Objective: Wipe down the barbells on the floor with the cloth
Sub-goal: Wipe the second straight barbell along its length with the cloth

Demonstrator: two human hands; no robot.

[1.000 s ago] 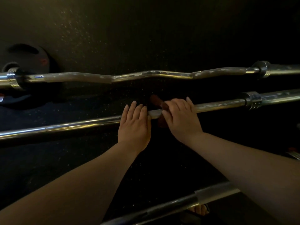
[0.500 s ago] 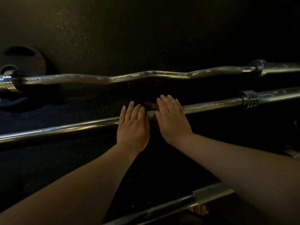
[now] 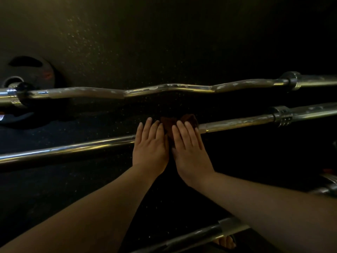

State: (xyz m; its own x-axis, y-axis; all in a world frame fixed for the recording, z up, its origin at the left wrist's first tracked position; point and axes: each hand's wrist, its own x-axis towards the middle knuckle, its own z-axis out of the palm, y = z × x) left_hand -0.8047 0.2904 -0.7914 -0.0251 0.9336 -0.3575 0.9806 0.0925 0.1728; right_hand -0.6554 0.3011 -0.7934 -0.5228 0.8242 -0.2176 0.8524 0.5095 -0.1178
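A straight chrome barbell (image 3: 237,123) lies across the dark floor from left to right. My left hand (image 3: 150,143) rests on its shaft, fingers curled over the bar. Beside it and touching it, my right hand (image 3: 189,145) presses a dark reddish-brown cloth (image 3: 187,119) onto the same bar; the cloth bunches out beyond my fingertips and between the two hands. A curved chrome curl bar (image 3: 164,89) lies parallel behind. A third bar (image 3: 200,232) lies nearest me, partly hidden by my right forearm.
A black weight plate (image 3: 36,70) sits on the curl bar's left end. Chrome collars (image 3: 282,115) mark the right sleeves of both far bars. More chrome hardware (image 3: 328,185) shows at the right edge. Toes in a sandal (image 3: 226,242) show at the bottom. The floor is dark speckled rubber.
My right hand has slid left along the straight bar with the cloth until it meets my left hand. My left hand has stayed in place.
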